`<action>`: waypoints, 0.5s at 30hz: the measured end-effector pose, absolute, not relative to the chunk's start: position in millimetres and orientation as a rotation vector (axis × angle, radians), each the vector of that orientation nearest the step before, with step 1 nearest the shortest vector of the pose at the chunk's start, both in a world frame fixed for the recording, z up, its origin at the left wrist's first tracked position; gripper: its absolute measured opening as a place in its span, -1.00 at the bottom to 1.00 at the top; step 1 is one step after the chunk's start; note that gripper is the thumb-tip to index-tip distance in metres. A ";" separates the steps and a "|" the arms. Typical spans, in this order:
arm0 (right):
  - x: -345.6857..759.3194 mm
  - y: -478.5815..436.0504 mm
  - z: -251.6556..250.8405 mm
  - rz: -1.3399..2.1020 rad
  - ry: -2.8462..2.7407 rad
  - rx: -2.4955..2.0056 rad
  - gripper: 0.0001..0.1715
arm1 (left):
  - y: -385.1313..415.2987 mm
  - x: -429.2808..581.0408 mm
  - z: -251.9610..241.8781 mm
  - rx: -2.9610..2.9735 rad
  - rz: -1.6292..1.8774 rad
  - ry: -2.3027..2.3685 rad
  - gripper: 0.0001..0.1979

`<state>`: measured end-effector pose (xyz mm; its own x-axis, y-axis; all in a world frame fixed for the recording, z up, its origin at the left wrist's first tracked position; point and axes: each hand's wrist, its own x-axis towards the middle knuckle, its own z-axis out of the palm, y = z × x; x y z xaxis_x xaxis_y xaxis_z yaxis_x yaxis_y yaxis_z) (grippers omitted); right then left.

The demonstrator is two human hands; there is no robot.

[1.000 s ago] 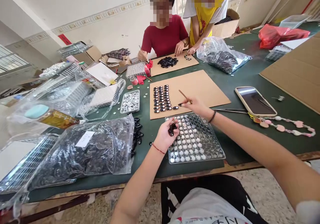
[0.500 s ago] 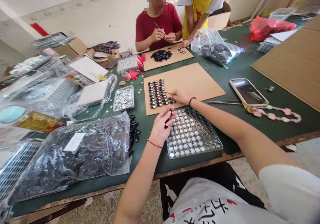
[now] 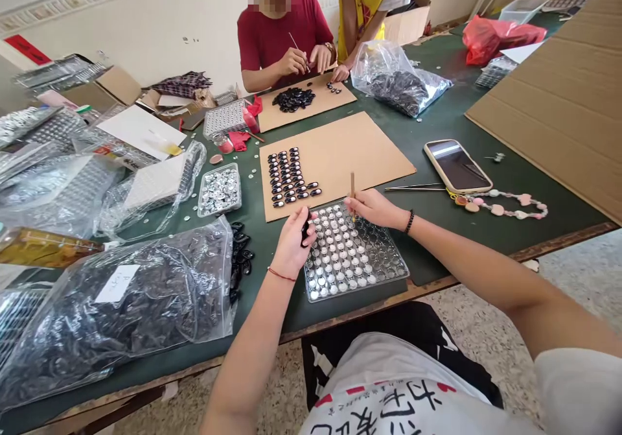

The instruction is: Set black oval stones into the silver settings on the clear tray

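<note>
My left hand is closed around small black oval pieces, held beside the left edge of a clear tray. My right hand pinches a thin wooden stick, tilted nearly upright, its lower tip down over the tray. In the clear plastic tray, round pockets hold rows of white discs; those at the right hold no white disc. Behind it lies a cardboard sheet bearing rows of black oval pieces with pale centres on its left part.
A big plastic bag of black pieces fills the left, loose black pieces beside it. A small box of silvery discs stands behind. A phone and tweezers lie right. Across the table, a person in red works with a stick.
My right hand has moved from the black pieces on the cardboard back to the tray, its stick swinging from level to nearly upright. My left hand stays closed. The camera view has shifted.
</note>
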<state>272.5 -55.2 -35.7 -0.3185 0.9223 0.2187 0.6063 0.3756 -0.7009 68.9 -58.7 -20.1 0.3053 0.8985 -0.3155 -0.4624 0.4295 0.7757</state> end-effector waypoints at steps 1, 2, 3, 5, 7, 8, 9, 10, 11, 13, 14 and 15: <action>272.5 -58.0 -37.0 0.661 -2.077 -1.314 -0.54 | -59.0 69.6 -20.8 0.657 0.980 0.843 -0.82; 271.9 -59.4 -37.8 0.642 -2.115 -1.320 -0.55 | -59.1 70.1 -21.6 0.686 0.977 0.857 -0.81; 270.9 -60.1 -38.0 0.625 -2.151 -1.327 -0.56 | -59.3 70.4 -22.3 0.711 0.973 0.872 -0.78; 268.8 -60.4 -36.6 0.602 -2.207 -1.335 -0.58 | -59.7 70.9 -23.4 0.754 0.959 0.895 -0.76; 267.7 -61.1 -33.5 0.583 -2.208 -1.335 -0.59 | -60.6 71.5 -23.5 0.808 0.939 0.922 -0.75; 267.8 -61.8 -31.9 0.571 -2.186 -1.334 -0.59 | -61.2 72.0 -23.4 0.845 0.931 0.944 -0.75; 268.1 -62.6 -30.4 0.556 -2.149 -1.333 -0.58 | -62.2 72.6 -23.3 0.891 0.925 0.976 -0.75; 268.6 -63.6 -29.1 0.542 -2.104 -1.331 -0.57 | -63.3 73.4 -23.2 0.946 0.922 1.015 -0.74; 269.2 -64.6 -28.2 0.528 -2.057 -1.329 -0.56 | -64.7 74.4 -23.3 1.009 0.921 1.057 -0.73; 269.7 -66.7 -27.3 0.506 -1.991 -1.313 -0.54 | -68.1 76.9 -23.9 1.194 0.903 1.136 -0.71; 269.4 -68.0 -27.1 0.497 -1.970 -1.299 -0.54 | -69.8 78.4 -24.4 1.321 0.884 1.170 -0.70; 268.7 -69.3 -26.9 0.490 -1.952 -1.282 -0.54 | -71.4 80.1 -24.9 1.459 0.862 1.199 -0.71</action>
